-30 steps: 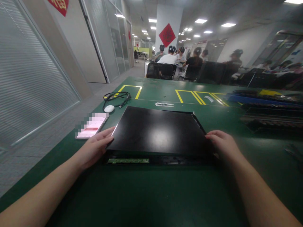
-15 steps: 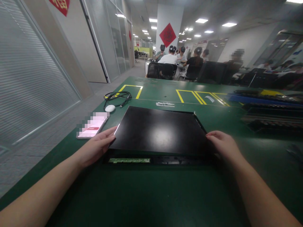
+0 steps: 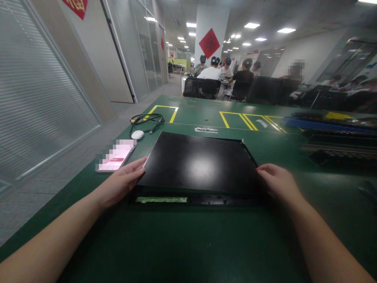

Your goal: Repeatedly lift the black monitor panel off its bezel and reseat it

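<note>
A glossy black display panel [image 3: 182, 161] lies over a dark frame, with a dark lower strip [image 3: 218, 199] showing along its near side. In that strip sits a long green circuit board [image 3: 161, 199]. My left hand [image 3: 125, 179] is closed on the panel's left edge, thumb on top and the other fingers partly hidden below. At the right edge my right hand [image 3: 278, 179] pinches the panel and frame side between thumb and fingers. The panel's far right corner does not line up with the frame, whose dark border shows there.
A phone [image 3: 116, 157] with a lit screen lies left of my left hand. Behind it are a white mouse [image 3: 137, 135] and a coiled black cable [image 3: 147, 120]. Blurred dark panels [image 3: 341, 143] are stacked at the right of the green table [image 3: 188, 243]. People sit beyond.
Almost nothing differs. Both hands keep their places on the panel's edges, and the view has shifted very slightly.
</note>
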`<action>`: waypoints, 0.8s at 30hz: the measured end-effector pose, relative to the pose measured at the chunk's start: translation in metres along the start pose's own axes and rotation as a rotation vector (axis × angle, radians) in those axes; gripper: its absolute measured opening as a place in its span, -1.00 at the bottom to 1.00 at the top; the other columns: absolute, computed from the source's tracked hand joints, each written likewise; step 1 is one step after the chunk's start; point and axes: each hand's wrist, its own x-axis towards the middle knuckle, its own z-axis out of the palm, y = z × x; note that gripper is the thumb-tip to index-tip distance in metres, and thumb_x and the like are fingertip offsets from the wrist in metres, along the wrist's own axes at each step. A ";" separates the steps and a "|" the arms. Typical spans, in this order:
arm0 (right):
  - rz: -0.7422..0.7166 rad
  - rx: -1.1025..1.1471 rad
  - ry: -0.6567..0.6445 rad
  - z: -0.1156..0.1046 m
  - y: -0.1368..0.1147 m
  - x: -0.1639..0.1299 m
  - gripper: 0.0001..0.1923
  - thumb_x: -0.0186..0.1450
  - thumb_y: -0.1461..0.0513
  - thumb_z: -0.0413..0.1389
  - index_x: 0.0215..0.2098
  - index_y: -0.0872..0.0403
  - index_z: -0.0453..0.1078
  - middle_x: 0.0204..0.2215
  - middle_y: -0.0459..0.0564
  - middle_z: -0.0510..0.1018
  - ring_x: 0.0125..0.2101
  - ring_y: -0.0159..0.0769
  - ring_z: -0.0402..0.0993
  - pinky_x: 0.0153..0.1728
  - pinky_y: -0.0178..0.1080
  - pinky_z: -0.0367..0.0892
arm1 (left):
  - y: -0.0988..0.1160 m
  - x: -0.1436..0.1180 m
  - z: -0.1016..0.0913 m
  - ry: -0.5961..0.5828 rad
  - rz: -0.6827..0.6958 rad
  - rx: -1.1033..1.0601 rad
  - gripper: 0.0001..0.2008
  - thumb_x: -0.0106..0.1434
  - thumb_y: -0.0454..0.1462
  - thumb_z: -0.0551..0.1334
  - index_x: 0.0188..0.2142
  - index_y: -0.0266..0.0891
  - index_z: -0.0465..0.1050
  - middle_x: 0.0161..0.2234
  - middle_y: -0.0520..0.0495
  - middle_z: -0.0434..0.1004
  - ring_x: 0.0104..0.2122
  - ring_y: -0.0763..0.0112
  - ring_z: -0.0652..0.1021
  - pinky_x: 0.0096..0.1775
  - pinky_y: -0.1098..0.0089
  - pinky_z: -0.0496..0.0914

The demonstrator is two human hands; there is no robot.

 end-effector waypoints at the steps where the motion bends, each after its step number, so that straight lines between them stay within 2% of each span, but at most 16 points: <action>1: -0.003 -0.004 -0.001 0.000 -0.001 0.000 -0.70 0.10 0.05 0.09 -0.36 0.01 0.57 -0.42 0.01 0.64 -0.39 -0.16 0.52 -0.39 -0.21 0.30 | 0.000 0.000 0.000 0.003 0.003 0.005 -0.25 0.13 -0.22 0.42 0.30 -0.12 0.28 0.10 -0.12 0.58 0.05 0.12 0.58 -0.14 0.42 0.53; 7: 0.004 -0.036 -0.003 -0.002 -0.004 -0.002 -0.70 0.11 0.06 0.07 -0.34 0.00 0.57 -0.39 0.00 0.65 -0.35 -0.15 0.53 -0.33 -0.19 0.31 | 0.000 0.001 0.000 0.005 0.013 0.036 -0.24 0.12 -0.21 0.43 0.30 -0.15 0.28 0.10 -0.13 0.58 0.07 0.13 0.56 -0.14 0.43 0.52; 13: -0.023 -0.029 -0.004 -0.002 -0.002 -0.001 -0.71 0.12 0.07 0.08 -0.35 0.00 0.58 -0.41 0.01 0.65 -0.40 -0.16 0.53 -0.40 -0.20 0.31 | -0.001 0.000 -0.001 -0.006 0.029 0.061 -0.30 0.16 -0.21 0.39 0.29 -0.12 0.29 0.11 -0.14 0.57 0.08 0.12 0.56 -0.08 0.39 0.50; 22: -0.015 -0.013 0.014 -0.001 0.002 0.001 -0.73 0.12 0.07 0.10 -0.36 0.00 0.57 -0.42 0.00 0.65 -0.38 -0.15 0.53 -0.35 -0.18 0.32 | 0.001 -0.001 0.003 0.013 0.030 0.056 -0.28 0.05 -0.20 0.46 0.22 -0.16 0.39 0.03 -0.16 0.63 0.03 0.09 0.59 -0.14 0.39 0.54; 24: -0.003 0.003 0.050 -0.003 0.003 0.001 -0.73 0.11 0.07 0.11 -0.36 0.00 0.57 -0.42 0.01 0.64 -0.37 -0.14 0.53 -0.33 -0.18 0.33 | -0.001 0.001 0.002 0.015 0.042 0.050 -0.31 0.06 -0.21 0.46 0.20 -0.15 0.40 0.03 -0.14 0.64 0.04 0.11 0.58 -0.12 0.39 0.53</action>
